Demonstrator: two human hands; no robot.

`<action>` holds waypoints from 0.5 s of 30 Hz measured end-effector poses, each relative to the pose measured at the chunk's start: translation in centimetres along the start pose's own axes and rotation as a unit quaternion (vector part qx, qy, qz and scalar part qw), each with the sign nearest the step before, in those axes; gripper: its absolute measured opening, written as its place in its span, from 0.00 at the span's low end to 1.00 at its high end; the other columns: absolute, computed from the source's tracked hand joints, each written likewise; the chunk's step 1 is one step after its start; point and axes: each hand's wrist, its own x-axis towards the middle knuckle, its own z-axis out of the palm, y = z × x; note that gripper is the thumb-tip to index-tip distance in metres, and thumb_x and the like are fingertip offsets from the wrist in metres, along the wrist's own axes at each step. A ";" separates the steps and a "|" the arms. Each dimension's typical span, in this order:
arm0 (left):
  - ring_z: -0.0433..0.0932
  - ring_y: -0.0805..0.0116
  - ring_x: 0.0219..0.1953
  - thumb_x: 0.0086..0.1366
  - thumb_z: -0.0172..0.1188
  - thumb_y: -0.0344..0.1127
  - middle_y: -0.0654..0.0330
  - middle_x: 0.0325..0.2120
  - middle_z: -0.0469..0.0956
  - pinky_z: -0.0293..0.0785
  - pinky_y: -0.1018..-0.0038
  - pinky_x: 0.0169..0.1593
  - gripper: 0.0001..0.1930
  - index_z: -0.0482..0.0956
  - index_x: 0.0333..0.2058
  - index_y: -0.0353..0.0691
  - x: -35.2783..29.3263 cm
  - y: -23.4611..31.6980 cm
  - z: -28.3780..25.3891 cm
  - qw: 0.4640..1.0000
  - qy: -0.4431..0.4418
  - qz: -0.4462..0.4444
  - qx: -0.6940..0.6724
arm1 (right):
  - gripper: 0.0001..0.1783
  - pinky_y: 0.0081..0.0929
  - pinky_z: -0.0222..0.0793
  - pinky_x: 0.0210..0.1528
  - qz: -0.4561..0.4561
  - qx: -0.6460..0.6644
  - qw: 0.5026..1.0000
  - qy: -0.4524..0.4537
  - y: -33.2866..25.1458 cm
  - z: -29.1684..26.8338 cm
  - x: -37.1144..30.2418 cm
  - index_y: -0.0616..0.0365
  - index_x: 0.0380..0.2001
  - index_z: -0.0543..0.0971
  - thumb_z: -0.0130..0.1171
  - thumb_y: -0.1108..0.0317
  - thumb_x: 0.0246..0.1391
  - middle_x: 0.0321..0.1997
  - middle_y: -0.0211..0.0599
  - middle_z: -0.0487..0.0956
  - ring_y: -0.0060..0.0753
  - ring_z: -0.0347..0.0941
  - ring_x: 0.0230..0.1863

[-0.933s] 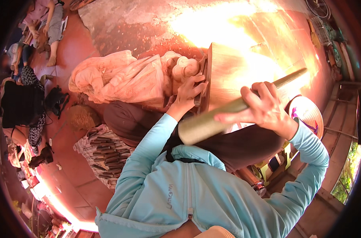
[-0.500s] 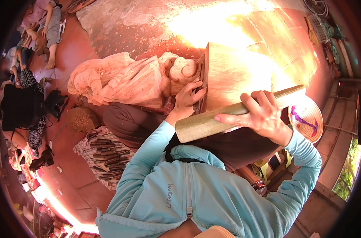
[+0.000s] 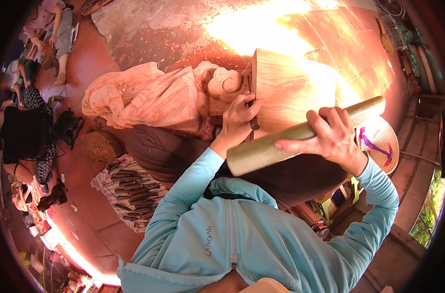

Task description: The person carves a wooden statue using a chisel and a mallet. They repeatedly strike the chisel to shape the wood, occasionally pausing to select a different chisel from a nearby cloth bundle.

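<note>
A carved wooden statue point(image 3: 149, 100) lies on its side across my lap, its head end to the left. Its thick, square base block point(image 3: 276, 80) is at the right. My left hand point(image 3: 238, 119) is closed around a chisel point(image 3: 254, 125) at the scroll-like carving point(image 3: 224, 82) beside the base; a short dark end shows below the fingers, and the cutting edge is hidden. My right hand point(image 3: 332, 136) grips a long, rounded wooden club point(image 3: 261, 155), which slants over my knee, its thick end near my left wrist and apart from the chisel.
Several chisels point(image 3: 134, 193) lie on a striped cloth at the left. Near them stands a round wooden stump point(image 3: 100, 146) with shavings. A conical hat point(image 3: 381, 146) rests at the right. Other people sit at the far left, one in black point(image 3: 27, 134). Sunlight glares across the floor.
My left hand has turned and shifted slightly right, bringing the chisel's dark end into sight. The club and my right hand have moved a little right and up.
</note>
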 end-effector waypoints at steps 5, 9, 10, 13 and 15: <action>0.76 0.52 0.41 0.46 0.66 0.36 0.55 0.42 0.72 0.76 0.65 0.36 0.26 0.72 0.48 0.53 0.3 0.8 -0.5 1.000 0.005 0.014 -0.001 | 0.41 0.24 0.65 0.28 -0.005 -0.063 0.998 -0.016 0.7 0.3 -0.5 0.00 0.58 0.61 0.63 0.54 0.41 0.36 0.29 0.66 0.28 0.66 0.29; 0.76 0.52 0.38 0.44 0.67 0.37 0.54 0.42 0.72 0.76 0.65 0.35 0.27 0.72 0.47 0.52 -0.5 -0.5 -0.1 1.000 0.008 0.026 0.007 | 0.42 0.24 0.64 0.27 0.004 -0.095 0.995 -0.037 0.9 0.5 -0.5 0.00 0.59 0.60 0.63 0.53 0.42 0.35 0.29 0.66 0.28 0.66 0.28; 0.77 0.52 0.37 0.45 0.66 0.36 0.54 0.42 0.72 0.76 0.65 0.34 0.27 0.72 0.47 0.52 -0.1 -0.4 -0.1 1.000 0.007 0.027 0.006 | 0.41 0.24 0.63 0.27 0.004 -0.081 0.996 -0.032 1.1 0.5 -0.5 0.00 0.59 0.60 0.63 0.53 0.42 0.35 0.29 0.67 0.28 0.66 0.28; 0.77 0.52 0.37 0.47 0.65 0.34 0.54 0.42 0.72 0.76 0.66 0.35 0.26 0.73 0.48 0.51 0.1 0.0 -0.4 1.000 -0.012 0.014 -0.015 | 0.41 0.25 0.64 0.27 0.001 -0.035 0.999 -0.001 0.9 0.4 -0.8 0.00 0.59 0.60 0.64 0.53 0.43 0.35 0.30 0.67 0.29 0.65 0.29; 0.77 0.52 0.38 0.48 0.63 0.33 0.54 0.42 0.72 0.76 0.66 0.36 0.24 0.73 0.48 0.51 -0.6 -1.0 -0.1 1.000 -0.016 0.012 -0.001 | 0.41 0.25 0.64 0.27 -0.003 -0.031 0.999 0.009 0.9 0.4 -0.6 -0.01 0.58 0.60 0.64 0.54 0.43 0.35 0.29 0.66 0.28 0.66 0.29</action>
